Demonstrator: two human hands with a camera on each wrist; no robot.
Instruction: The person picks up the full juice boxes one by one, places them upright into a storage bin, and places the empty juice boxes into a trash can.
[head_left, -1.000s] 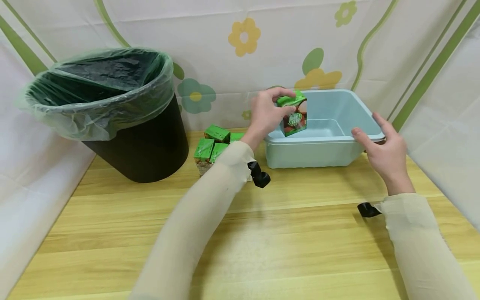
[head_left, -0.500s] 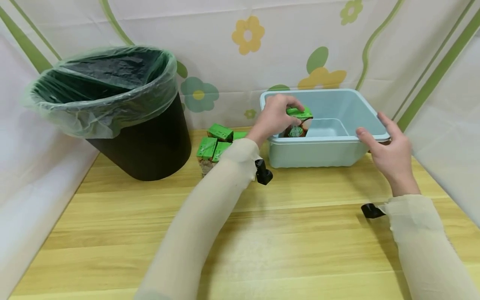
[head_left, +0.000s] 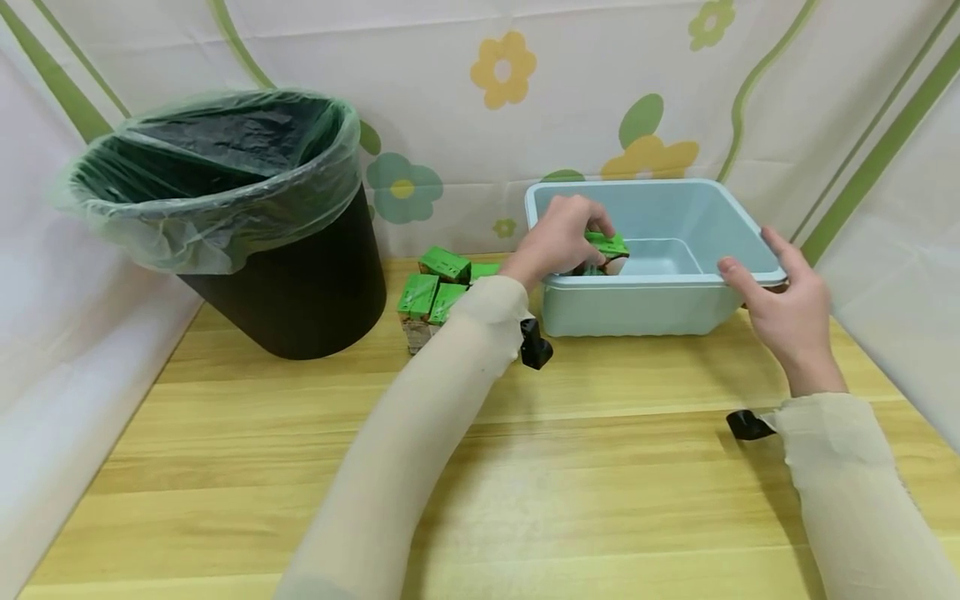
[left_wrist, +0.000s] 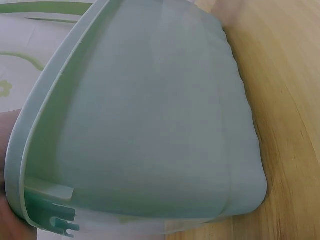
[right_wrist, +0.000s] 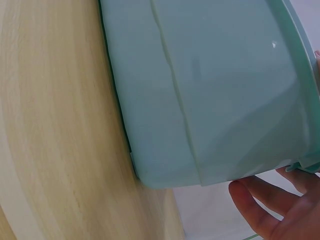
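In the head view my left hand (head_left: 564, 237) pinches a green-topped carton (head_left: 609, 245) inside the left end of the light blue bin (head_left: 630, 307); the bin's front wall hides the carton's lower part. My right hand (head_left: 797, 315) grips the bin's right rim, thumb over the front corner and fingers around the end. Several more green-topped cartons (head_left: 417, 297) stand left of the bin, partly behind my left forearm. The left wrist view shows mostly the bin's outer wall (left_wrist: 150, 110). Fingers of my right hand (right_wrist: 285, 205) touch the bin's end in the right wrist view.
A black waste bin (head_left: 300, 292) with a translucent green liner (head_left: 217, 221) stands at the back left of the wooden table (head_left: 585, 483). A white curtain (head_left: 420, 75) with printed flowers hangs behind everything. Black pieces are fixed at both wrists.
My left hand has lowered the carton from above the bin's rim down into its left end. My right hand has kept its grip on the rim. The head view has shifted slightly.
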